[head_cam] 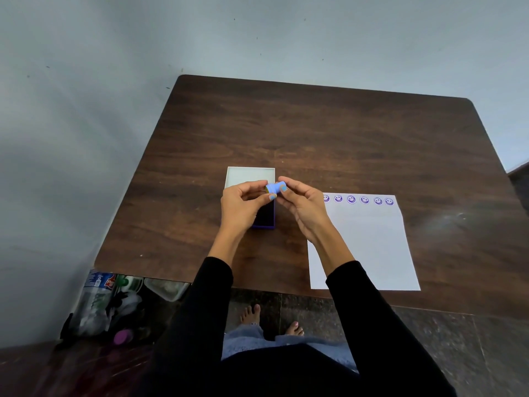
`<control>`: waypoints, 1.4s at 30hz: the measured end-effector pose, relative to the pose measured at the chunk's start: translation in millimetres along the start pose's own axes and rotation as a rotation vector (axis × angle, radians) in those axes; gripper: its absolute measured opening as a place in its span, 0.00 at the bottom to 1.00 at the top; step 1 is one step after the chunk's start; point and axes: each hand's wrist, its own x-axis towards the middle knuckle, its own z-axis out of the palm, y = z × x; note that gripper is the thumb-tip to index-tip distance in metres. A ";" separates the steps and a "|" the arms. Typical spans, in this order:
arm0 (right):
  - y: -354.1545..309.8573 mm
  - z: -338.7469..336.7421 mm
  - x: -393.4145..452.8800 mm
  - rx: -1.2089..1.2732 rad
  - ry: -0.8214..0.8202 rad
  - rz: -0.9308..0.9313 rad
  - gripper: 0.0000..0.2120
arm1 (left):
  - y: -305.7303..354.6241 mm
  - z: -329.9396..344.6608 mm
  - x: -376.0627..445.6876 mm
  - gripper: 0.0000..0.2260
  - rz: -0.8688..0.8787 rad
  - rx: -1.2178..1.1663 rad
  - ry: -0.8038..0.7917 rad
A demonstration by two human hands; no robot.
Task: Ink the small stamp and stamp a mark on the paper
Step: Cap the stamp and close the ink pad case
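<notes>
Dark wood tabletop (pixel 315 133) fills the view, wall behind. Far left on the floor under the table edge: plastic bottles (pixel 106 302) and clutter, partly hidden. Left of centre on the tabletop, open ink pad (pixel 264 216), purple case, white lid (pixel 249 176) flipped up away from the person, dark pad partly hidden by left hand (pixel 240 207). Both hands raised above the pad, meeting on the small blue stamp (pixel 274 188), lying sideways in the air. Left fingers (pixel 252 186) pinch its left end, right hand (pixel 303 207) fingers closed on its right end. Right side: white paper (pixel 369 247) flat on tabletop, row of purple smiley marks (pixel 357 199) along its far edge. Black sleeves (pixel 206 305), bare feet (pixel 252 313) below.
</notes>
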 end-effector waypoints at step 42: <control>-11.9 -9.7 2.1 -1.006 0.217 -0.189 0.20 | -7.1 -26.9 26.5 0.12 -0.167 0.040 0.250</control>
